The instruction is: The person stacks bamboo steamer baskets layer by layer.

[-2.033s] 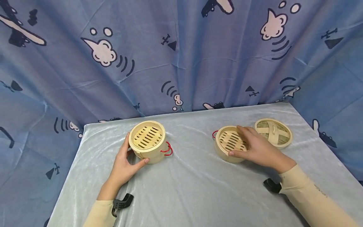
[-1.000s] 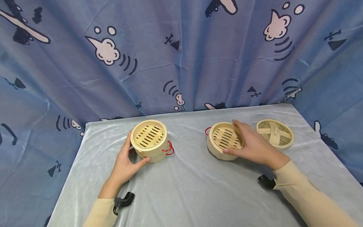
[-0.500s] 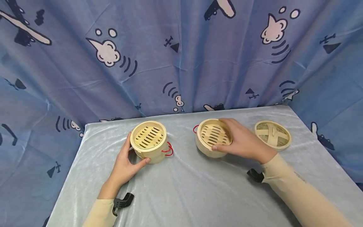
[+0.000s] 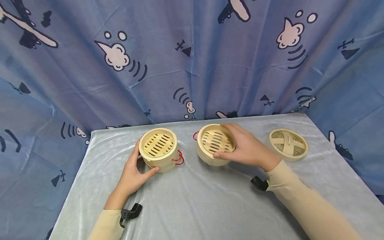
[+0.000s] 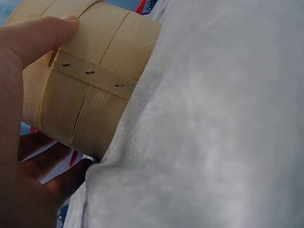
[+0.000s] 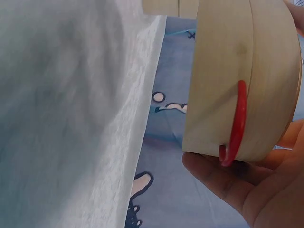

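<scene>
My left hand [image 4: 132, 176] grips a stacked bamboo steamer [image 4: 163, 163] by its side, thumb at the front and fingers around the left. Red loops stick out from the stack's right side, and the left wrist view shows its stapled wall [image 5: 90, 71] standing on the cloth. To the right, my right hand [image 4: 244, 148] holds a single bamboo steamer basket [image 4: 211, 160] between thumb and fingers. The right wrist view shows this basket [image 6: 221, 71] raised off the cloth, with a red loop handle [image 6: 237, 123] on its wall. Both slatted floors are bare.
A woven bamboo steamer lid [image 4: 289, 143] lies at the right rear of the table, beyond my right forearm. Grey cloth [image 4: 186, 206] covers the table. A blue patterned curtain [image 4: 210, 83] hangs right behind the table's back edge.
My right hand has carried its steamer basket leftward, away from the lid and closer to the stack. My left hand and the stacked steamer stay in place.
</scene>
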